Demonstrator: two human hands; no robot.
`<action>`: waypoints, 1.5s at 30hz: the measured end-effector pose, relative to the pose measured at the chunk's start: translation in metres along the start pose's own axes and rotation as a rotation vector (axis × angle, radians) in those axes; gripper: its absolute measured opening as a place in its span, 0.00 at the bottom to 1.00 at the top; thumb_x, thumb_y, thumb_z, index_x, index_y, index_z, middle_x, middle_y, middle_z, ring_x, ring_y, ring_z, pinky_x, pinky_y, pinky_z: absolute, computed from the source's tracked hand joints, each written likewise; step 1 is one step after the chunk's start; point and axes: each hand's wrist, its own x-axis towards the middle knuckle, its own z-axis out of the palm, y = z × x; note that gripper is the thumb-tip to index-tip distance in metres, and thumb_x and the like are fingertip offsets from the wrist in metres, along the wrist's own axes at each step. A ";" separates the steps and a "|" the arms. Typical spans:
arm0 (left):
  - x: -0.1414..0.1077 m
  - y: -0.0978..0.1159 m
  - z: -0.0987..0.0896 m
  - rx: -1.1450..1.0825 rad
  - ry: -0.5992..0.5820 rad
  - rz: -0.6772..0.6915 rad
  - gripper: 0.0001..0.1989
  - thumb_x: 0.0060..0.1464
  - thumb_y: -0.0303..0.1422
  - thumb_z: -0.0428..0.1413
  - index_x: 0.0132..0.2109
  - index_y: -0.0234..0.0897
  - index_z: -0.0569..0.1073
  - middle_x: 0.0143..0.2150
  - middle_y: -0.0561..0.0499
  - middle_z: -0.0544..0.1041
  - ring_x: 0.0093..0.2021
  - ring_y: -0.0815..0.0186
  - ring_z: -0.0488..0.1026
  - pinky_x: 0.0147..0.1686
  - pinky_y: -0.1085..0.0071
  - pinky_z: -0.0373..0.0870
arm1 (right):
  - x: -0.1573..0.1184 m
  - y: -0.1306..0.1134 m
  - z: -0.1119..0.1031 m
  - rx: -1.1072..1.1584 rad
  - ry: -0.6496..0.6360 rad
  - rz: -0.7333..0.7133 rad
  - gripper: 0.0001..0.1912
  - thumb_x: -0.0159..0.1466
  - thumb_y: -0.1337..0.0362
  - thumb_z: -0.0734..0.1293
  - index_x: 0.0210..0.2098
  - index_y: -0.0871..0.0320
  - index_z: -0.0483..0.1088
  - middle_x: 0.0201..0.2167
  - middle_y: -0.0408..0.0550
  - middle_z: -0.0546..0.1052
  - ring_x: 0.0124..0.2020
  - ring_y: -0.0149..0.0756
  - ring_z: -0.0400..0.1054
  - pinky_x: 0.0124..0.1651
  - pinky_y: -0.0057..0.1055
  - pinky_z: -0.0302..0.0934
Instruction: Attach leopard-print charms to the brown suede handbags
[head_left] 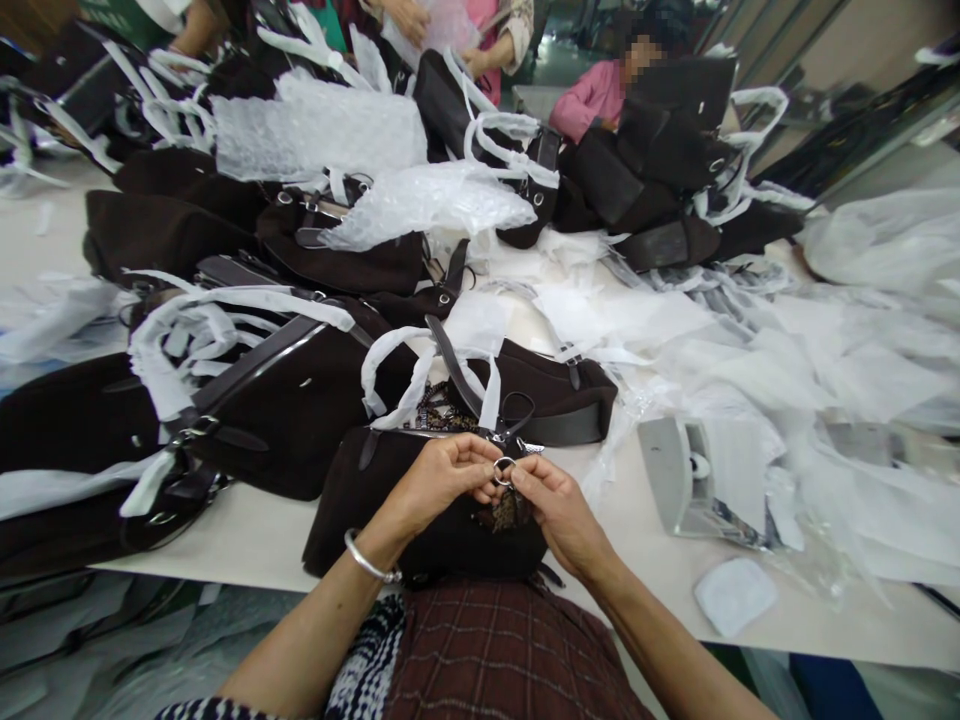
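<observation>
A small metal ring (504, 470) is pinched between my two hands, above the dark handbag (360, 500) at the table's front edge. My left hand (450, 470) grips the ring's left side, fingers closed. On its right side my right hand (551, 500) holds it between thumb and finger. Below the ring hangs a brown patterned charm (507, 512), partly hidden by my right fingers. White-wrapped handles (397, 375) and a dark strap (454, 370) rise from the bag. A patterned lining or cloth shows at its opening.
More dark handbags (292, 400) with wrapped handles crowd the left and back. Bubble wrap (322, 125) lies on them. White wrapping sheets (750, 350) cover the right side, near a tape dispenser (675, 470) and a white pad (735, 595). People (589, 105) stand or sit across the table.
</observation>
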 end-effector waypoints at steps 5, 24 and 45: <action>0.003 -0.005 -0.001 0.038 -0.025 0.034 0.15 0.49 0.32 0.62 0.44 0.31 0.73 0.36 0.50 0.77 0.32 0.69 0.76 0.34 0.72 0.72 | 0.000 -0.001 0.002 0.098 -0.067 0.045 0.12 0.61 0.55 0.70 0.35 0.57 0.72 0.31 0.44 0.77 0.32 0.32 0.70 0.41 0.32 0.62; 0.004 0.001 0.002 0.665 0.085 0.263 0.07 0.57 0.32 0.53 0.36 0.38 0.76 0.29 0.53 0.76 0.28 0.69 0.71 0.29 0.74 0.64 | 0.006 -0.003 -0.008 -0.024 -0.089 0.133 0.15 0.56 0.56 0.74 0.36 0.58 0.71 0.31 0.45 0.79 0.31 0.30 0.70 0.37 0.28 0.61; -0.003 -0.009 0.003 0.847 0.149 0.403 0.11 0.61 0.35 0.51 0.36 0.40 0.77 0.35 0.49 0.77 0.37 0.64 0.73 0.39 0.71 0.65 | 0.009 -0.009 -0.007 -0.106 -0.032 0.105 0.16 0.53 0.55 0.75 0.33 0.58 0.72 0.29 0.44 0.78 0.30 0.30 0.68 0.35 0.28 0.59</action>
